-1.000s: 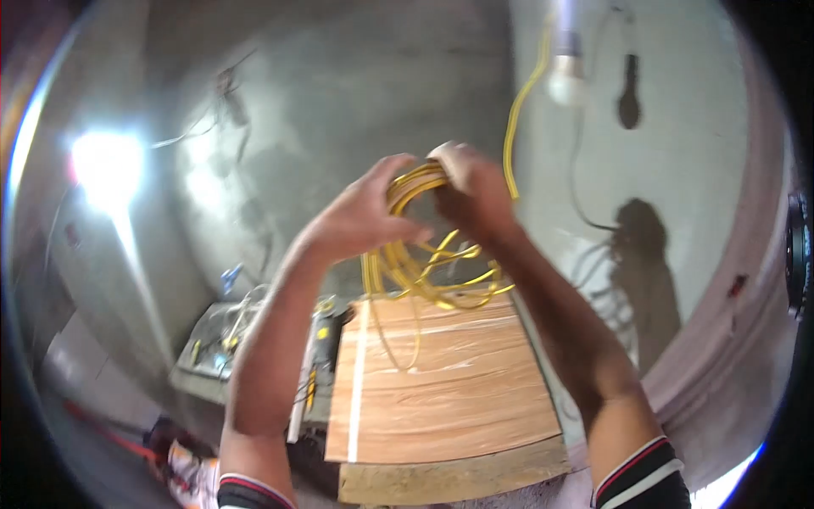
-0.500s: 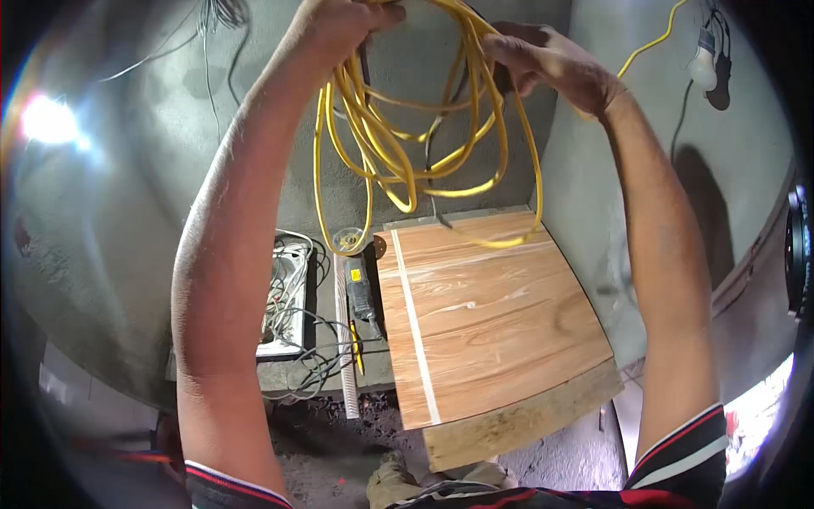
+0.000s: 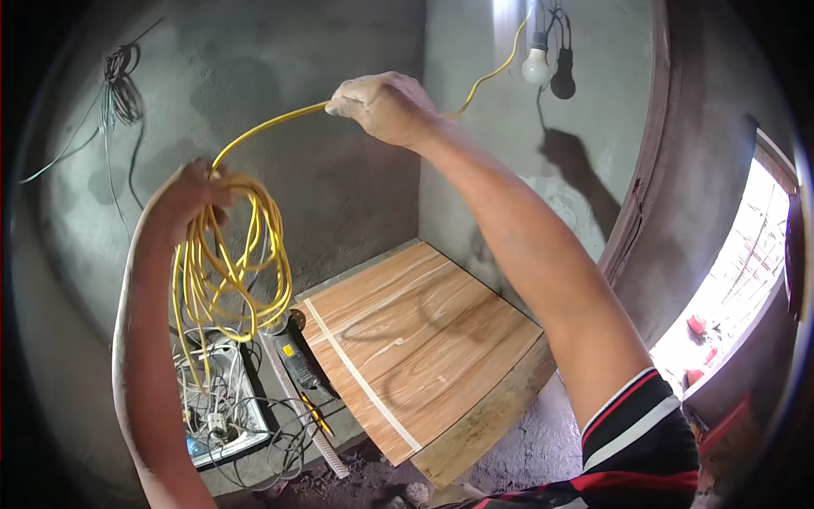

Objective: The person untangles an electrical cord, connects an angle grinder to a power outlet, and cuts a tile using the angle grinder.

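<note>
My left hand (image 3: pixel 203 191) is closed around the top of a looped yellow cable (image 3: pixel 282 246), whose coils hang below it. Higher and to the right, my right hand (image 3: pixel 381 109) pinches a single strand of the same cable, which arcs across from the left hand. Beyond the right hand, a yellow length (image 3: pixel 485 78) rises along the wall to the upper edge of view. Under the coils lie a white tray (image 3: pixel 256 416) full of tangled wires and a dark power tool (image 3: pixel 297 365) with a yellow label.
A wood-grain panel (image 3: pixel 432 327) with a pale stripe rests on a board (image 3: pixel 475 428). Beside the tool are a perforated strip (image 3: pixel 326 452) and a yellow-black pencil-like item (image 3: pixel 315 413). A bulb (image 3: pixel 536 66) hangs at the right wall; bundled wires (image 3: pixel 119 81) hang at left.
My view has turned right. My left hand has dropped with the coils, which hang more tightly gathered. My right hand has moved away from the bundle, drawing one strand between the hands.
</note>
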A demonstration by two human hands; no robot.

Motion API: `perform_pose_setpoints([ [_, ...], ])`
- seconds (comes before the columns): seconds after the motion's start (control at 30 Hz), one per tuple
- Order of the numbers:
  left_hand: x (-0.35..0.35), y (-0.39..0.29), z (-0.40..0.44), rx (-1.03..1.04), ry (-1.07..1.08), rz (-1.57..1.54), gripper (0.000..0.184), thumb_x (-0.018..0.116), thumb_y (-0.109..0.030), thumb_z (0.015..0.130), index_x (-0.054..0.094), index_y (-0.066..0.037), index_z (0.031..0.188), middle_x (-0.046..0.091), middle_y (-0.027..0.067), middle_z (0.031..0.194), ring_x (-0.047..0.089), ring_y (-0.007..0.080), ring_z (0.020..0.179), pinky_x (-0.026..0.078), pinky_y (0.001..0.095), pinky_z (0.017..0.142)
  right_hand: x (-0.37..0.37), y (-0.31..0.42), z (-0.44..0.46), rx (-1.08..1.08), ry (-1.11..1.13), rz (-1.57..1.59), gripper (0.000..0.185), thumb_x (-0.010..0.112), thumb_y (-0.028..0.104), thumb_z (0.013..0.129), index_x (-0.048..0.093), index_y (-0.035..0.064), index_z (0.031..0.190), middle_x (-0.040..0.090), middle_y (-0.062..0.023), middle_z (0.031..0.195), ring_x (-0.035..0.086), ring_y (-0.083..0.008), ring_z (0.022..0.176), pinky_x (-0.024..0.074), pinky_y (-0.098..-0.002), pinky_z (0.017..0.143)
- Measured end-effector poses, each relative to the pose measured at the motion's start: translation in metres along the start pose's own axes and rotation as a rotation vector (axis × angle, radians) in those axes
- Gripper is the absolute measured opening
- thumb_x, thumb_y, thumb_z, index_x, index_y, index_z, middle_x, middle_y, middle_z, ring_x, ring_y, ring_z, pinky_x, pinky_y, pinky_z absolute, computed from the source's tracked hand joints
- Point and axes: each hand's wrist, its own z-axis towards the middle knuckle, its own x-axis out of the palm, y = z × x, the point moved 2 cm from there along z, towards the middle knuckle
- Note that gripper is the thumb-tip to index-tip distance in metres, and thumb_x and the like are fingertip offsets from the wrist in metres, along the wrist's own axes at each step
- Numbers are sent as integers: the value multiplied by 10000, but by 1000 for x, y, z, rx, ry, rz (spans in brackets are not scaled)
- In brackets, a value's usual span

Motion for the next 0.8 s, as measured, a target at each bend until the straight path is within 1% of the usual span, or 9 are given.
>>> perform_pose_setpoints([
  [0.17,16,18,-43,-147,56,-287,636,773,-72,769,520,26,1344,616,97,900,628,172,628,540,333,545,22,-32,8,80,-116,-234,251,658,346,991,791,133,1000,752,-75,962,695,-326,923,554,-472,854],
  [0.23,23,8,-53,-151,21,-314,617,777,-71,776,530,50,1328,635,105,897,629,167,642,532,314,560,31,-41,1,-26,-273,-454,225,665,328,986,792,144,966,713,-94,1033,681,-334,933,556,-486,838],
  [0.37,27,-3,-52,-154,-49,-425,632,776,-89,804,499,48,1355,625,78,903,640,156,661,552,305,571,47,-46,9,15,-221,-485,172,649,243,992,771,122,985,667,-109,1098,667,-348,1000,545,-510,885],
  [0.47,40,-26,-51,-102,-80,-494,602,768,-98,836,500,45,1356,628,71,894,636,159,667,549,308,573,35,-57,42,269,-277,-439,158,629,169,986,739,86,1063,653,-115,1098,651,-362,1064,532,-514,943],
  [0.57,42,-40,-52,-26,-102,-502,584,768,-93,850,498,61,1344,631,84,883,625,162,667,538,308,591,0,-51,72,222,-432,-357,230,609,127,970,688,48,1171,645,-127,1175,647,-382,1097,525,-503,1001],
  [0.63,34,-38,-47,17,-107,-515,589,775,-85,849,490,82,1337,634,100,878,616,165,664,531,307,607,-5,-47,89,-99,-428,-230,297,612,157,965,660,55,1240,639,-144,1268,655,-384,1135,537,-479,1006],
  [0.67,28,-32,-45,18,-145,-528,548,761,-70,856,515,80,1323,634,94,882,618,161,682,526,309,612,-4,-47,90,-97,-429,-235,297,612,157,965,660,55,1240,639,-144,1268,655,-384,1135,537,-479,1006],
  [0.73,16,-19,-39,12,-190,-545,509,748,-54,863,541,77,1309,635,88,887,619,158,699,522,311,616,21,-50,95,131,52,-295,301,674,238,950,658,33,1171,657,-178,1224,643,-387,1140,526,-484,964],
  [0.8,-8,-8,-21,80,-125,-606,367,737,-71,880,630,27,1218,629,36,875,611,132,716,517,281,623,41,-50,86,212,165,-300,472,709,310,940,626,43,1320,634,-207,1316,603,-385,1249,502,-469,1027],
])
